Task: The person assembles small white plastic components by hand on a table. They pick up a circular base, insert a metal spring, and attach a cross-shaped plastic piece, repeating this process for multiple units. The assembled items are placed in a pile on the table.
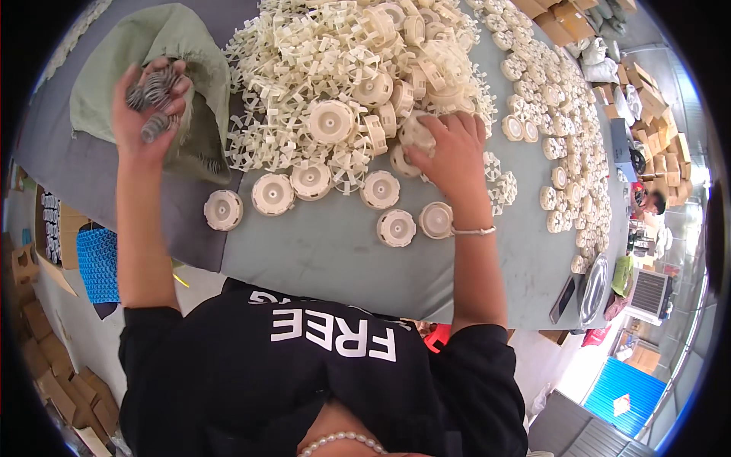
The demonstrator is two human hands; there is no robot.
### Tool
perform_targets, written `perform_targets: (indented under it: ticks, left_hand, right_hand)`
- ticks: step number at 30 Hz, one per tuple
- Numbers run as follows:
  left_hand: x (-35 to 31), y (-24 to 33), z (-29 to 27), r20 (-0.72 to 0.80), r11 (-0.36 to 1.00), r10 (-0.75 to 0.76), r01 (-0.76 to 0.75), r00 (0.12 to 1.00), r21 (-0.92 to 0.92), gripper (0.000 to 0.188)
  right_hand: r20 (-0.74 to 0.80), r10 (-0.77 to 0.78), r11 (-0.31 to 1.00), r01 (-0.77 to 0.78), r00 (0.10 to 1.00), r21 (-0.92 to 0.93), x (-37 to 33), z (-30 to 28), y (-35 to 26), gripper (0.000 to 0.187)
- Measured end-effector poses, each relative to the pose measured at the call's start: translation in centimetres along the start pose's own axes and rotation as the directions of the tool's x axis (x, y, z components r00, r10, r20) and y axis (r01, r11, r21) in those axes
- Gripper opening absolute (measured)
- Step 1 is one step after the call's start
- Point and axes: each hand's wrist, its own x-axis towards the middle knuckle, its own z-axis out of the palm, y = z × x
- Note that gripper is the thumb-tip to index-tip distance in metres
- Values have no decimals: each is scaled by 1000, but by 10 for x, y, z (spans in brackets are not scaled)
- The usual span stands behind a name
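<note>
Grey tabletop [320, 251] hosts apparent gathering: left hand [134, 128] half-curled around coil springs [158, 86], right hand [454, 150] bent-fingered on a round cream plastic housing [413, 132], grip unclear, likely needing a clean lift next.

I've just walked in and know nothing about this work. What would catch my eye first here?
Probably the big heap of cream plastic parts at the top middle, with round pieces lying on the grey table along its near edge. Next, at upper left, the left hand cupping grey coiled springs by a green sack. The right hand is at the heap's near right edge.
</note>
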Motion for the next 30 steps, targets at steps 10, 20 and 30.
perform_targets:
  ticks: [10, 20, 30]
  left_hand:
    - [-126, -177, 94, 80, 819, -42, -11, 996, 574, 32]
    - [-105, -232, 142, 474, -182, 239, -441, 847, 879, 37]
    - [-90, -280, 204, 730, -63, -62, -733, 681, 678, 31]
  right_hand:
    - [-232, 317, 883, -197, 920, 425, -121, -23, 8, 32]
    - [-48, 212, 921, -183, 976, 343, -223, -31, -30, 45]
    - [-110, 443, 663, -243, 890, 708, -112, -14, 39, 19]
